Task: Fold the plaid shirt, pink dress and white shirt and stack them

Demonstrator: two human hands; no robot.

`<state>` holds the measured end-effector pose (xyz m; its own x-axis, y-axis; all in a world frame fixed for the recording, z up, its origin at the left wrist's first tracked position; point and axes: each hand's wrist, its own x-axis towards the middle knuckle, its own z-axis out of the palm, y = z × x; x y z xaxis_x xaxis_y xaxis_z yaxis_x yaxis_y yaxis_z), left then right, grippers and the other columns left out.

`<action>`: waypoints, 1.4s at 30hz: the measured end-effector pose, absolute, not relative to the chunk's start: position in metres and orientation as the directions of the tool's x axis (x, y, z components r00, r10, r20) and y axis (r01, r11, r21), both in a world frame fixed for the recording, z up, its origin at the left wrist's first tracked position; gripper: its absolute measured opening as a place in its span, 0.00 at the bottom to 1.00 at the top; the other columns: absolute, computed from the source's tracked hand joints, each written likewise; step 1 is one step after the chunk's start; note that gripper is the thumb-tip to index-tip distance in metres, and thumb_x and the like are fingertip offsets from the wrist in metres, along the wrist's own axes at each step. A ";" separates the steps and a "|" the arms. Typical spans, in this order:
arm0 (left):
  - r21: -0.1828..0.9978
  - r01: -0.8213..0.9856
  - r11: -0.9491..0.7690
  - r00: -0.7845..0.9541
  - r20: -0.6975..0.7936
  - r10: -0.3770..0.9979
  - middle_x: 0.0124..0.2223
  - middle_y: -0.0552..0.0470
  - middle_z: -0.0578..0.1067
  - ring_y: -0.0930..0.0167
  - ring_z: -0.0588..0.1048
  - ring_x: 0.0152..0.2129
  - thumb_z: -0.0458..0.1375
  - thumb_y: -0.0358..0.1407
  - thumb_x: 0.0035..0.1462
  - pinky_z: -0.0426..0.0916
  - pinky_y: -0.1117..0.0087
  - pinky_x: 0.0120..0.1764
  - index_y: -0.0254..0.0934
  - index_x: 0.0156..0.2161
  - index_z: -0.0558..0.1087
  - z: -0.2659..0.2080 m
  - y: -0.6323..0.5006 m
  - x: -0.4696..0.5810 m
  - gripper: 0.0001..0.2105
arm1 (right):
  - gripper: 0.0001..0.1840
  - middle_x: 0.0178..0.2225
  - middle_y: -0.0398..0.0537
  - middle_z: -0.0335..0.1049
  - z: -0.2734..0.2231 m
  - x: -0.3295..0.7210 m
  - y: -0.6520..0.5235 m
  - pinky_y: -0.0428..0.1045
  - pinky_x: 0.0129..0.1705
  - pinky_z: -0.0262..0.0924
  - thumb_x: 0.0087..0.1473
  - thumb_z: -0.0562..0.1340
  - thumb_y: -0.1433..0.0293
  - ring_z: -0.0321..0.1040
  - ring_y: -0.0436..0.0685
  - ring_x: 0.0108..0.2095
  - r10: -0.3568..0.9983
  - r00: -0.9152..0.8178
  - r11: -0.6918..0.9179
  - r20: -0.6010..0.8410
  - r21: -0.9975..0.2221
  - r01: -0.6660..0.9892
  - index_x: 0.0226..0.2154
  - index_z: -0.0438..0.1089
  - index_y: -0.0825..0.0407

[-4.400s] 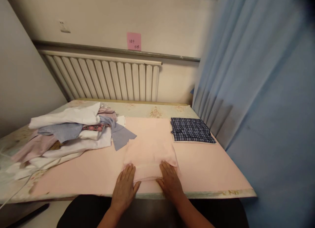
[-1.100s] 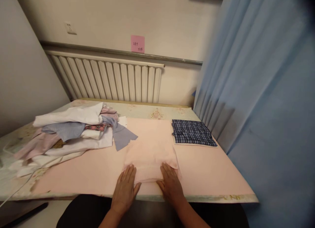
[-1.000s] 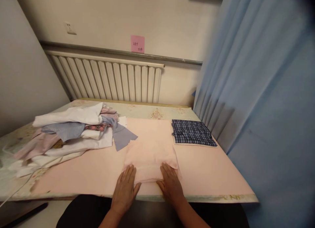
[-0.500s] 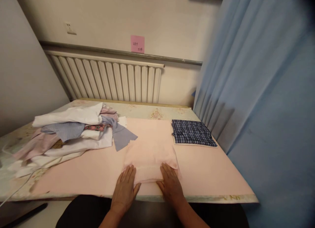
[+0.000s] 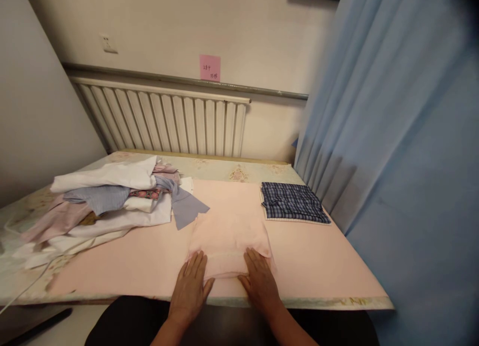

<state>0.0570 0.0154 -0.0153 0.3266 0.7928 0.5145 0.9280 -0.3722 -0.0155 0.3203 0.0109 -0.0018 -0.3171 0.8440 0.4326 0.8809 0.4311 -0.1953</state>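
A folded pale pink garment (image 5: 230, 236) lies flat in front of me, close to the table's near edge. Its colour nearly matches the pink sheet beneath it. My left hand (image 5: 190, 283) rests on its near left corner, fingers stretched out flat and thumb apart. On the near right corner lies my right hand (image 5: 260, 278), also flat, with its thumb at the near fold. Neither hand grips the cloth. What kind of garment it is, I cannot make out.
A loose heap of clothes (image 5: 112, 196) fills the left side, a grey-blue piece (image 5: 187, 206) trailing toward the pink garment. Folded dark plaid cloth (image 5: 294, 201) lies at the right. Behind stands a radiator (image 5: 168, 116); a blue curtain (image 5: 374, 136) hangs along the right edge.
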 end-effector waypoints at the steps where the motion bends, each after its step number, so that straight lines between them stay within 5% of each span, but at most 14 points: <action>1: -0.015 0.928 -0.373 0.327 0.514 0.793 0.63 0.41 0.63 0.59 0.59 0.61 0.50 0.47 0.61 0.57 0.55 0.58 0.34 0.62 0.60 -0.015 0.015 0.057 0.28 | 0.33 0.63 0.57 0.53 -0.002 0.320 0.011 0.62 0.61 0.52 0.56 0.61 0.68 0.48 0.65 0.64 0.842 -0.319 0.433 0.435 -0.194 0.880 0.62 0.53 0.56; 42: -0.037 0.931 -0.363 0.331 0.506 0.796 0.64 0.41 0.62 0.59 0.59 0.61 0.50 0.47 0.60 0.57 0.55 0.58 0.32 0.62 0.60 -0.017 0.016 0.057 0.29 | 0.33 0.63 0.58 0.54 -0.002 0.320 0.012 0.62 0.61 0.52 0.55 0.61 0.68 0.48 0.65 0.64 0.836 -0.319 0.439 0.446 -0.195 0.877 0.61 0.55 0.57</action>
